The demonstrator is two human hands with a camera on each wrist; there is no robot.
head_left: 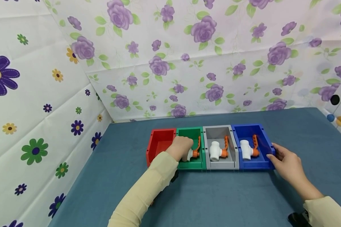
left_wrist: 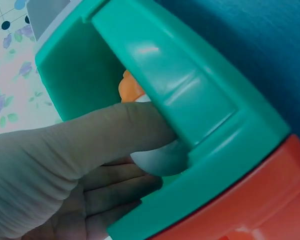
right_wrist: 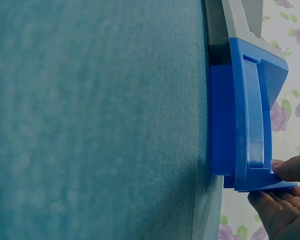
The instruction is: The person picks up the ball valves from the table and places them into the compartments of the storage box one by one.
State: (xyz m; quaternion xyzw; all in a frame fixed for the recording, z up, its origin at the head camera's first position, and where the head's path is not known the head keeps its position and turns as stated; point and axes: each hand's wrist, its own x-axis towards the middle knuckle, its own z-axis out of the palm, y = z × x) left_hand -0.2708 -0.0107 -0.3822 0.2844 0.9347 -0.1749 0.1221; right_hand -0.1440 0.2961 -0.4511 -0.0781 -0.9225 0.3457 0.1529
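Observation:
In the head view my left hand (head_left: 182, 147) reaches into the green bin (head_left: 204, 166), its thumb and fingers around the white body of a valve with an orange handle (head_left: 199, 143). The left wrist view shows the thumb in front of that white valve body (left_wrist: 162, 159) and the other fingers behind it, partly hidden. My right hand (head_left: 289, 162) grips the right wall of the blue bin (head_left: 268, 165), thumb over the rim and fingers outside. A similar white valve (head_left: 246, 149) lies in the blue bin, another valve (head_left: 215, 151) in the grey bin (head_left: 221, 165).
A red bin (head_left: 162, 140) with nothing visible inside stands at the row's left end, against the green one. The four bins touch side by side on a blue-grey tabletop (head_left: 230, 198). Flower-patterned sheets (head_left: 184, 82) hang behind the table and at both sides.

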